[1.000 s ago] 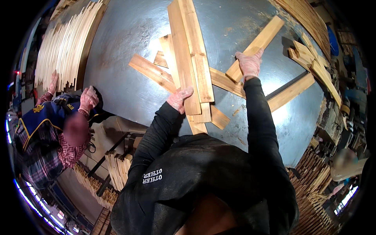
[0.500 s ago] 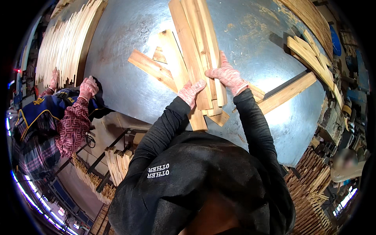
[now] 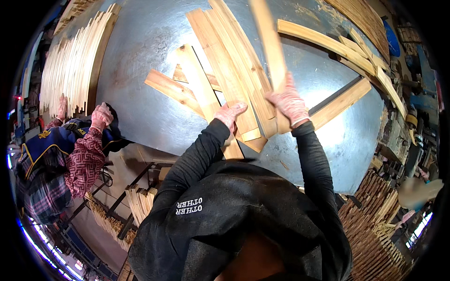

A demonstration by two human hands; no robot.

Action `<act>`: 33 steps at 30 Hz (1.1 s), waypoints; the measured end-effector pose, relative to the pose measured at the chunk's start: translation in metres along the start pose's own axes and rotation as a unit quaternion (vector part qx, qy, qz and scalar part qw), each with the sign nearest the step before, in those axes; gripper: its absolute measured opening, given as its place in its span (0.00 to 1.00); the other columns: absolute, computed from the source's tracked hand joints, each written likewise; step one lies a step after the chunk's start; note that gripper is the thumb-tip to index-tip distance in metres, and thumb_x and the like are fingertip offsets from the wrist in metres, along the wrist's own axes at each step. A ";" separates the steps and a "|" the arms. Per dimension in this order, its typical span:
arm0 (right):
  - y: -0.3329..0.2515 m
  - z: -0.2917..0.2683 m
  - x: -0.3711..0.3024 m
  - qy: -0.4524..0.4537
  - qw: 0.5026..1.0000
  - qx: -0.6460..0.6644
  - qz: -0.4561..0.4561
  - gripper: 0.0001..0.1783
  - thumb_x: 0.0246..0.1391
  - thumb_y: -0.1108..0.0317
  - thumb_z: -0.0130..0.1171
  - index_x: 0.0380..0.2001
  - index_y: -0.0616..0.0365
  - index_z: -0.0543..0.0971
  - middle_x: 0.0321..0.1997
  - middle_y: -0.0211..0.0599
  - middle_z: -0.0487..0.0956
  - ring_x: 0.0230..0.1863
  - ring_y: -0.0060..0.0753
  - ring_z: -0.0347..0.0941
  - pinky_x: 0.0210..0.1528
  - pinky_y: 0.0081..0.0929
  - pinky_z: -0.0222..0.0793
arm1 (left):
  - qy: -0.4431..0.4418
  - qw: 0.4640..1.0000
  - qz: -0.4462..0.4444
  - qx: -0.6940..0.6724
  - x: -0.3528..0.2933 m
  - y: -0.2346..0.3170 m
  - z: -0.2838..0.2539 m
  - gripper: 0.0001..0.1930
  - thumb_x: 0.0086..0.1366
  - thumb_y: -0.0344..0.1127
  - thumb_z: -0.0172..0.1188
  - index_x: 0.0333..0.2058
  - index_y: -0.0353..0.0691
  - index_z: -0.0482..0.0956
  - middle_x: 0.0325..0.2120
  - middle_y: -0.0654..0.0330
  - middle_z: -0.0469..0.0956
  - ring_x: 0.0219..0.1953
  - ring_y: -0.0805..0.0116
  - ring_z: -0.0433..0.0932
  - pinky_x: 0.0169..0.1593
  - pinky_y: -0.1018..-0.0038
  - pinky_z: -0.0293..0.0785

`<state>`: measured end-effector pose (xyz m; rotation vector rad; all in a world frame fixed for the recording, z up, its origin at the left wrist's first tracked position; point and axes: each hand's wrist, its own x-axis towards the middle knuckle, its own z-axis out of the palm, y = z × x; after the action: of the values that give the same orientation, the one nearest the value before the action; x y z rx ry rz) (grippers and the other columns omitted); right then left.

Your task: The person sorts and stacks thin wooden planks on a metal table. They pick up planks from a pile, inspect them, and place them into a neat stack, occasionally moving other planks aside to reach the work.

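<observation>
Several pale wooden planks (image 3: 220, 61) lie side by side in a fanned bundle in front of me. My left hand (image 3: 230, 114), in a pink-and-white knit glove, is closed on the bundle's left edge near its close end, thumb on top. Just right of the bundle, my right hand (image 3: 289, 102), gloved alike, is closed round a single plank (image 3: 268, 37). That plank is blurred by motion and points away from me, apart from the bundle at its far part. Under and left of the bundle lie loose planks, one slanting out left (image 3: 173, 91).
The planks rest on a metal table (image 3: 140, 70). More planks (image 3: 328, 42) lie crossed at its right, and another plank (image 3: 344, 103) lies slantwise nearer. At the left, a co-worker's gloved hands (image 3: 101, 117) touch a row of thin strips (image 3: 70, 65). Stacked wood (image 3: 370, 225) stands below right.
My right hand has moved right, swinging one plank away from the bundle. The bundle has tilted left. A long plank now lies across the back right of the table.
</observation>
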<state>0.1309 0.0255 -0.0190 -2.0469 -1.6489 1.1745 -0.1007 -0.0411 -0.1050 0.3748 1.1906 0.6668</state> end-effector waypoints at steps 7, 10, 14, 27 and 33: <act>-0.011 -0.001 0.020 -0.109 0.993 -0.041 -0.006 0.63 0.37 0.51 0.71 0.70 0.64 0.47 0.59 0.60 0.71 0.58 0.50 0.71 0.60 0.33 0.66 | 0.144 0.981 0.008 0.130 -0.021 0.040 0.049 0.27 0.56 0.36 0.70 0.52 0.33 0.71 0.45 0.55 0.78 0.49 0.58 0.76 0.53 0.60 0.70; 0.008 0.004 0.026 -0.155 0.973 0.173 -0.017 0.50 0.40 0.59 0.71 0.65 0.67 0.59 0.51 0.51 0.77 0.50 0.41 0.75 0.56 0.28 0.67 | 0.006 0.980 0.042 -0.197 -0.029 0.033 0.051 0.23 0.59 0.33 0.66 0.52 0.36 0.72 0.41 0.56 0.79 0.49 0.58 0.76 0.54 0.57 0.73; 0.030 0.031 0.010 -0.224 0.896 0.378 -0.061 0.28 0.51 0.67 0.64 0.55 0.65 0.71 0.43 0.40 0.80 0.47 0.27 0.75 0.51 0.26 0.70 | -0.043 0.964 -0.036 -0.260 -0.037 0.038 0.015 0.21 0.61 0.31 0.62 0.53 0.37 0.71 0.46 0.54 0.77 0.51 0.56 0.76 0.55 0.57 0.74; -0.032 0.006 0.002 -0.199 0.962 0.187 -0.009 0.35 0.52 0.46 0.62 0.51 0.67 0.73 0.43 0.46 0.80 0.47 0.35 0.76 0.50 0.29 0.71 | -0.133 0.962 -0.004 -0.239 -0.044 0.074 -0.008 0.23 0.60 0.30 0.63 0.53 0.31 0.71 0.46 0.51 0.78 0.52 0.57 0.76 0.56 0.59 0.74; -0.043 -0.015 -0.003 0.002 0.999 0.040 0.025 0.47 0.58 0.44 0.54 0.70 0.63 0.50 0.59 0.61 0.70 0.59 0.53 0.70 0.59 0.37 0.67 | 0.033 0.992 0.103 0.067 -0.043 0.077 -0.003 0.23 0.57 0.32 0.68 0.51 0.34 0.72 0.40 0.59 0.79 0.41 0.69 0.78 0.48 0.69 0.76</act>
<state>0.1119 0.0403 0.0196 -2.0514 -1.5310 1.2316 -0.1337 -0.0117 -0.0289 0.5978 1.2737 0.7845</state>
